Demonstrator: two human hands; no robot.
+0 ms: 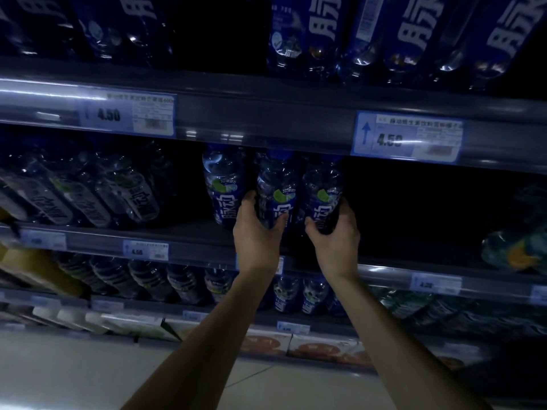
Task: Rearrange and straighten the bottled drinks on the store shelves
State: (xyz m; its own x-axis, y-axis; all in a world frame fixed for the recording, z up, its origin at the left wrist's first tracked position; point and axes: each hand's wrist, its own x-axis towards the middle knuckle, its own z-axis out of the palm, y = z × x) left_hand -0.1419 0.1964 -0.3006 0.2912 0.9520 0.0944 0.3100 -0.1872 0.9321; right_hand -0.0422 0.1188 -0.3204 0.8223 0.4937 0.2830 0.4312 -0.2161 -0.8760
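Note:
Three blue-labelled drink bottles stand side by side on the middle shelf. My left hand is wrapped around the base of the middle bottle. My right hand grips the base of the right bottle. The left bottle stands free just beside my left hand. All three are upright, their caps close under the shelf edge above.
Grey-labelled bottles fill the middle shelf's left end. A dark gap lies to the right of the held bottles, with a green-orange pack at the far right. Large blue bottles line the shelf above; more bottles and boxes sit below.

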